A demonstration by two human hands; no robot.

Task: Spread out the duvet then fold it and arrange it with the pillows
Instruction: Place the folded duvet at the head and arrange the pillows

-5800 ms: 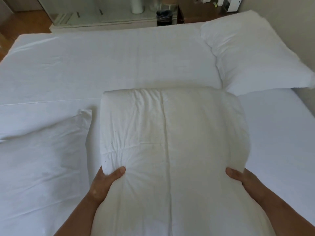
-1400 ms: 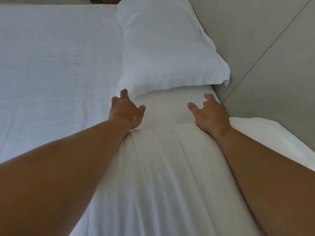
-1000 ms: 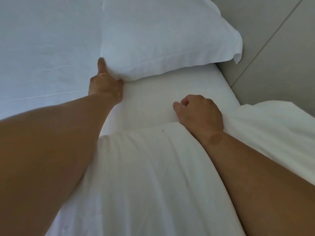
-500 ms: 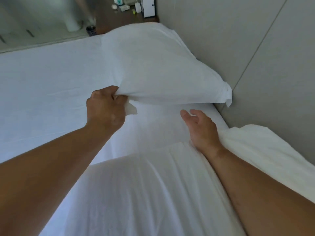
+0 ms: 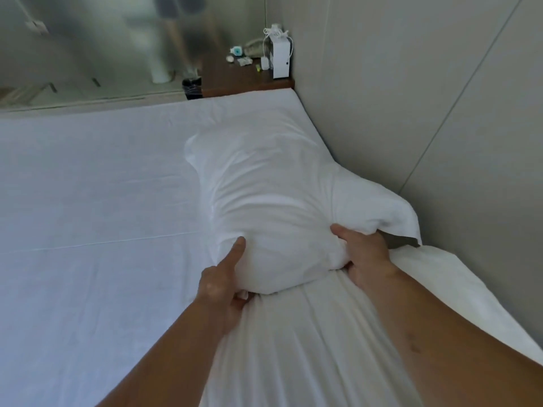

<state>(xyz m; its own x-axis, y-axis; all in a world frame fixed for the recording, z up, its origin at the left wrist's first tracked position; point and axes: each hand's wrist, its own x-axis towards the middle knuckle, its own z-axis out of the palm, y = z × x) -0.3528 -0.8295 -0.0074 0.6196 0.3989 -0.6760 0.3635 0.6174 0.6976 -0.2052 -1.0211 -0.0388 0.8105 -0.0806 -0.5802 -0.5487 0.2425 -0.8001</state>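
Observation:
A white pillow (image 5: 264, 201) is lifted at its near end, its far end resting on the bed by the wall. My left hand (image 5: 223, 280) grips its near left corner, thumb on top. My right hand (image 5: 364, 254) grips its near right side, fingers bunched into the fabric. The folded cream duvet (image 5: 317, 348) lies under my forearms at the bottom, its far edge just beneath the pillow's lifted end. The second pillow is out of sight.
The white bed sheet (image 5: 94, 215) stretches left and far. A grey wall (image 5: 426, 98) runs along the bed's right side. Beyond the bed's far corner stands a brown nightstand (image 5: 246, 80) with a white box and small items, and a black bin (image 5: 192, 88).
My left hand took the pillow's corner and lifted it. My right hand left the duvet and closed on the pillow's right side. The pillow has come toward me over the duvet's far edge.

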